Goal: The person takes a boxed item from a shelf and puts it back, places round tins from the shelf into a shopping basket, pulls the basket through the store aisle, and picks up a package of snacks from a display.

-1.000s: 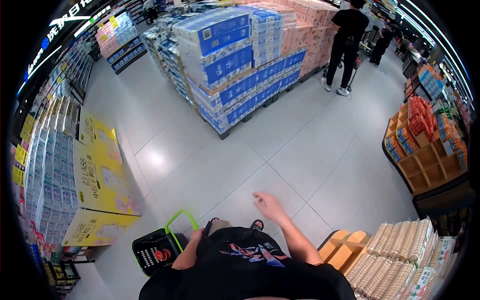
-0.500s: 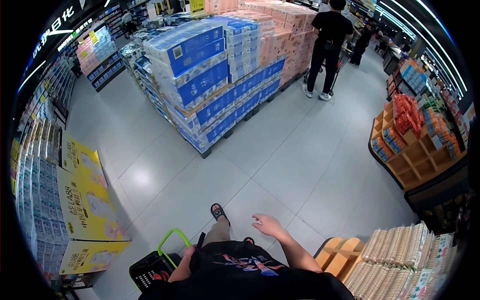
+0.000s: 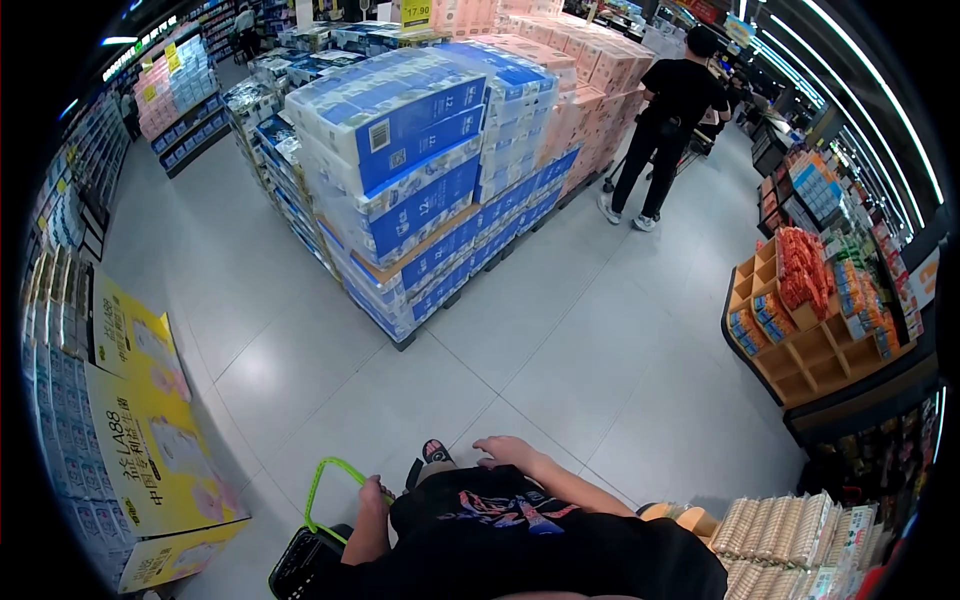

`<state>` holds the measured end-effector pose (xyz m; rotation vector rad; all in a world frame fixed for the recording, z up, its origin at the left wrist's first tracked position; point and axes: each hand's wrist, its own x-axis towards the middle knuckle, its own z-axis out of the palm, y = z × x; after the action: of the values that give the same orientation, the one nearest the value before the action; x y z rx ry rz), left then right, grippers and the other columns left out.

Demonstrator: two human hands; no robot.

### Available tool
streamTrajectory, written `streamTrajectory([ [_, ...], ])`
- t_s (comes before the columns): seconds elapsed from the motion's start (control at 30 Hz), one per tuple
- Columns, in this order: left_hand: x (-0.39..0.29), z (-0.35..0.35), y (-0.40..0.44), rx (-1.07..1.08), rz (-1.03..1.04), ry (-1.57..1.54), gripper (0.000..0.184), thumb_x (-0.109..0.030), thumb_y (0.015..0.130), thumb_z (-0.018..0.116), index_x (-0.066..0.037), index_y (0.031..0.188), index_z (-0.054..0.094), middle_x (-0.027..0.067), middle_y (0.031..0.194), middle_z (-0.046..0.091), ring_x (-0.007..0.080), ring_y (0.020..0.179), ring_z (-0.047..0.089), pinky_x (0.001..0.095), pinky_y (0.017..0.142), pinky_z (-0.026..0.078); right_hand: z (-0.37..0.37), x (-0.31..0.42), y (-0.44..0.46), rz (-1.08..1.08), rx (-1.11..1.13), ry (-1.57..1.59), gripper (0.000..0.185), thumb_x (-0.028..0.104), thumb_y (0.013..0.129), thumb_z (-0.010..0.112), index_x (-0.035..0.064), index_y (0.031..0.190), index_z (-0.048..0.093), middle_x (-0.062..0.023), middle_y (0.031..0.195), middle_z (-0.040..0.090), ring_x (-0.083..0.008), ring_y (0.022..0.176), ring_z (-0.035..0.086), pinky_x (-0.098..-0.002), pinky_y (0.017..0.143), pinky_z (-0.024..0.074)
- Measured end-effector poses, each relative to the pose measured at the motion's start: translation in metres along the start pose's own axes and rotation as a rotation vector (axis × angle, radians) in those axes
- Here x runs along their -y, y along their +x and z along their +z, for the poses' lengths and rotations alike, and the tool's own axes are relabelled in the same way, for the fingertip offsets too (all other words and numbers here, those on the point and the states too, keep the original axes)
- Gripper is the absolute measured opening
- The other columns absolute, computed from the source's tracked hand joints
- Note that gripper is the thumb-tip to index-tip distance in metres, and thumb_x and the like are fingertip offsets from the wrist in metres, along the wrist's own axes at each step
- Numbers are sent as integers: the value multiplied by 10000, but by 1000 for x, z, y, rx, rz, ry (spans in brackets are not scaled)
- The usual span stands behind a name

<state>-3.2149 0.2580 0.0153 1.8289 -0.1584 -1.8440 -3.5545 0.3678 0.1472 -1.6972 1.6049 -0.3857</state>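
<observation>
The left grip point(image 3: 372, 500) is closed around the green handle point(image 3: 318, 490) of a shopping basket point(image 3: 305, 562), which hangs just below and to the left of that grip, its lower part cut off by the edge of the view. The right grip point(image 3: 505, 453) is unclosed, its fingers loosely extended above the pale tiled floor point(image 3: 440, 390) and just in front of the black shirt point(image 3: 600, 545). A sandalled foot point(image 3: 436, 453) shows between the two grips. Well left of the left grip stands a yellow display point(image 3: 165, 430) beside stacked packs. Ahead of both grips, well apart from them, is a large stack of blue and white packs point(image 3: 425, 215), with pink packs point(image 3: 600, 105) behind it. Beyond the right grip, farther ahead and to the right, a person in black point(image 3: 665, 110) stands facing away. Right of the right grip, low down, are rows of wrapped biscuits point(image 3: 765, 530); farther out on that side is a wooden rack point(image 3: 800, 365) bearing red bags point(image 3: 803, 268) and orange packets point(image 3: 860, 300).
</observation>
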Motion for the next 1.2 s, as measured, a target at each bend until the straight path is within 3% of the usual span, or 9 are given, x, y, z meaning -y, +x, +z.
streamTrajectory([
  [0.07, -17, 0, 21, 18, 32, -34, 153, -171, 895, 559, -81, 797, 482, 39, 566, 392, 209, 472, 432, 373, 455, 400, -32, 24, 31, 43, -9, -232, 385, 262, 865, 619, 70, 1196, 576, -191, 1046, 662, -377, 994, 628, -455, 838, 503],
  [0.3, -41, 14, 23, -41, 130, -149, 209, -187, 890, 597, -97, 744, 477, 40, 558, 423, 194, 447, 440, 361, 440, 406, -79, 40, 117, -65, -128, -78, 383, 280, 853, 619, 71, 1173, 591, -167, 1036, 665, -365, 977, 631, -454, 838, 508],
  [0.5, -19, 30, 15, -83, 184, -270, 208, -162, 871, 617, -101, 731, 474, 33, 569, 448, 185, 452, 467, 350, 429, 406, -51, -11, 176, -260, 349, -264, 404, 282, 871, 629, 69, 1210, 576, -154, 1072, 672, -337, 954, 650, -413, 802, 521],
  [0.57, -7, 34, 7, -135, 165, -339, 209, -157, 859, 626, -105, 728, 471, 29, 564, 451, 174, 440, 467, 335, 401, 387, -49, -26, 215, -281, 645, -183, 414, 314, 877, 628, 69, 1207, 578, -161, 1084, 669, -346, 960, 649, -415, 805, 523],
  [0.63, -4, 36, 4, -221, 158, -260, 209, -147, 851, 633, -102, 732, 467, 25, 553, 447, 161, 411, 443, 315, 369, 355, -79, -15, 231, -325, 604, -163, 433, 354, 882, 623, 72, 1209, 578, -171, 1080, 669, -348, 982, 643, -430, 831, 515],
  [0.7, -2, 44, -8, -327, 166, -293, 197, -126, 839, 642, -87, 751, 470, 18, 543, 437, 151, 390, 422, 302, 348, 325, -110, -3, 252, -424, 434, -337, 444, 358, 879, 627, 73, 1215, 577, -170, 1068, 674, -351, 1003, 636, -442, 858, 503],
  [0.97, -41, 63, -21, -483, 178, -234, 204, -126, 805, 683, -40, 812, 499, 18, 570, 446, 138, 430, 431, 298, 376, 308, -166, 27, 351, -381, 473, -263, 411, 323, 843, 625, 59, 1157, 623, -186, 1066, 666, -363, 1002, 626, -440, 862, 498],
  [1.1, -59, 70, 27, -485, 190, -20, 288, -250, 784, 706, 27, 762, 630, 121, 688, 629, 193, 546, 591, 352, 499, 454, -144, 51, 395, -364, 567, -255, 427, 332, 838, 641, 64, 1169, 619, -178, 1046, 675, -356, 992, 633, -431, 852, 501],
  [1.2, -89, 74, 52, -461, 266, 194, 457, -363, 742, 730, 79, 845, 678, 158, 746, 675, 216, 637, 645, 356, 609, 499, -109, 88, 425, -427, 629, -281, 434, 325, 845, 636, 66, 1191, 606, -176, 1072, 671, -352, 1008, 629, -430, 857, 500],
])
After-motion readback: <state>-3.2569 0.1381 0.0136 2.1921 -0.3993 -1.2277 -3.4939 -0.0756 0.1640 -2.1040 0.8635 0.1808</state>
